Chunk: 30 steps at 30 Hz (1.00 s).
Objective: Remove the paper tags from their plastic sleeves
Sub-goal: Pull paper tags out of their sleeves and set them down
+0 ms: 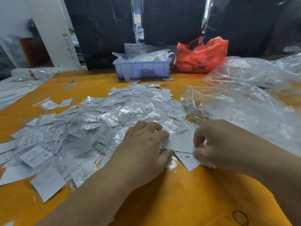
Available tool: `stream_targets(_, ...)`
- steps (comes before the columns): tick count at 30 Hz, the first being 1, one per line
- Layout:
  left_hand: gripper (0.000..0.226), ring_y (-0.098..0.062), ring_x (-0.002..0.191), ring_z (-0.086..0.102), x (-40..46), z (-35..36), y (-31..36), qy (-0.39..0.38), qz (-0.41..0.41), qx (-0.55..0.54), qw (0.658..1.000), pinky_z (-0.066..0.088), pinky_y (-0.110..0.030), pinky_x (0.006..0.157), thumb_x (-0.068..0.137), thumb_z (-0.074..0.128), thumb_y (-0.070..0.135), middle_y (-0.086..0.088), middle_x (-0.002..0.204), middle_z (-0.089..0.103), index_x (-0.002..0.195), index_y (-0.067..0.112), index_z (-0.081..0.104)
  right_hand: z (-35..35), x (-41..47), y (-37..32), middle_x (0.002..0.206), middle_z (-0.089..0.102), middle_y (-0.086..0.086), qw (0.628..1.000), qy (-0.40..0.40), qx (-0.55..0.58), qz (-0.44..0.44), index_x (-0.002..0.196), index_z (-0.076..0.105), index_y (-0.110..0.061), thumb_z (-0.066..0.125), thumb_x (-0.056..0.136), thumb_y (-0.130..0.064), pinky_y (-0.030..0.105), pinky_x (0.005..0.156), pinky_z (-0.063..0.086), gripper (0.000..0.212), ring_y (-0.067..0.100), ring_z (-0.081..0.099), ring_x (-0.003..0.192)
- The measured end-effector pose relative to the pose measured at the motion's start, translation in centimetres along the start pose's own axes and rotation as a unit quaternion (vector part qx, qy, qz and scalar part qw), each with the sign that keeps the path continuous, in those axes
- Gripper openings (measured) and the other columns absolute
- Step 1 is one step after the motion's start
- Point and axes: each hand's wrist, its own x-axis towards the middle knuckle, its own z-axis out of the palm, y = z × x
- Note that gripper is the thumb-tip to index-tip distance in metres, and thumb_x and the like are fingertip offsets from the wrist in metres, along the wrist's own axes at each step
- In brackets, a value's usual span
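A big heap of white paper tags in clear plastic sleeves (101, 121) covers the middle of the orange table (187, 201). Just in front of the heap, my left hand (143, 149) and my right hand (218, 144) hold one sleeved tag (179, 141) between them. The left fingers pinch its left edge. The right thumb and fingers pinch its right edge. Under my right hand lies a small stack of bare tags (189, 160), the top one printed XL.
A lilac plastic bin (142, 69) stuffed with clear plastic stands at the back centre, a red plastic bag (202, 54) beside it. Large clear bags (244, 108) spread over the right side. Loose tags reach the left table edge.
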Motion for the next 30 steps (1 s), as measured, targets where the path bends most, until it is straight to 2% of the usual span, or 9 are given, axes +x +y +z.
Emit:
stream_targets(4,0.036,-0.007,0.130,0.020,0.1,0.4,0.4,0.018,0.015,0.016,1.000,0.017,-0.029,0.108,0.097,0.042,0.048,0.016,0.139,0.039,0.130,0.036,0.050,0.5,0.2,0.2,0.096,0.066,0.008,1.000,0.020,-0.010,-0.012,0.084,0.066,-0.010,0.062,0.084,-0.020,0.033,0.058,0.042,0.012,0.021,0.060,0.075)
stream_targets(8,0.024,-0.008,0.121,0.031,0.2,0.4,0.8,0.047,0.025,0.020,0.998,0.018,-0.027,0.099,0.100,0.042,0.039,0.015,0.126,0.049,0.109,0.032,0.063,0.6,0.4,0.9,0.101,0.052,-0.016,0.998,0.052,-0.011,-0.041,0.099,0.062,-0.030,0.062,0.089,-0.028,0.023,0.078,0.045,0.010,0.005,0.050,0.094)
stream_targets(10,0.023,-0.011,0.114,0.039,0.2,0.2,0.8,0.066,0.028,0.014,0.997,0.025,-0.029,0.098,0.099,0.043,0.033,0.014,0.116,0.056,0.100,0.029,0.066,0.3,0.6,1.2,0.105,0.048,-0.016,0.994,0.101,-0.002,-0.049,0.109,0.063,-0.028,0.064,0.090,-0.025,0.026,0.088,0.043,0.020,0.008,0.045,0.106)
stream_targets(13,0.028,-0.015,0.099,0.051,0.3,-0.2,1.1,0.101,0.033,0.003,0.994,0.039,-0.036,0.090,0.093,0.042,0.031,0.011,0.099,0.062,0.091,0.024,0.068,-0.3,0.7,1.4,0.110,0.052,-0.007,0.985,0.171,0.008,-0.018,0.115,0.063,-0.023,0.060,0.091,-0.024,0.029,0.084,0.041,0.024,0.015,0.044,0.109)
stream_targets(19,0.022,-0.009,0.070,0.054,-0.1,-0.3,2.0,0.121,0.029,-0.030,0.992,0.040,-0.030,0.080,0.093,0.045,0.031,0.013,0.076,0.061,0.086,0.027,0.065,-0.2,0.2,1.4,0.095,0.055,-0.001,0.998,0.025,-0.033,0.046,0.097,0.058,-0.020,0.046,0.095,-0.037,0.033,0.072,0.050,0.020,0.016,0.055,0.084)
stream_targets(21,0.019,-0.007,0.061,0.050,-0.2,-0.2,2.2,0.127,0.030,-0.035,0.991,0.036,-0.026,0.077,0.093,0.046,0.031,0.014,0.069,0.060,0.085,0.028,0.064,-0.2,0.2,1.4,0.088,0.053,-0.002,0.998,0.006,-0.042,0.043,0.087,0.054,-0.020,0.045,0.095,-0.037,0.028,0.061,0.044,0.020,0.013,0.052,0.074)
stream_targets(24,0.017,-0.004,0.058,0.044,-0.3,-0.2,2.5,0.129,0.032,-0.042,0.990,0.035,-0.019,0.071,0.092,0.048,0.029,0.014,0.069,0.062,0.083,0.029,0.063,-0.4,0.4,1.6,0.094,0.054,-0.003,0.998,0.025,-0.021,0.056,0.111,0.047,-0.018,0.044,0.096,-0.040,0.026,0.059,0.039,0.026,0.011,0.051,0.076)
stream_targets(26,0.017,-0.004,0.058,0.043,-0.3,-0.3,2.6,0.124,0.032,-0.046,0.991,0.034,-0.019,0.069,0.091,0.049,0.029,0.014,0.069,0.061,0.083,0.028,0.064,-0.5,0.4,1.7,0.114,0.054,0.001,0.996,0.035,-0.001,0.078,0.133,0.031,-0.020,0.045,0.098,-0.042,0.029,0.069,0.046,0.044,0.016,0.055,0.090)
stream_targets(30,0.018,-0.007,0.058,0.046,-0.4,-0.4,2.6,0.115,0.033,-0.051,0.992,0.028,-0.018,0.059,0.090,0.051,0.028,0.013,0.067,0.060,0.083,0.025,0.067,-0.4,0.3,1.7,0.113,0.045,0.002,0.995,0.003,-0.016,0.099,0.121,0.043,-0.019,0.040,0.098,-0.045,0.030,0.075,0.043,0.035,0.018,0.050,0.094)
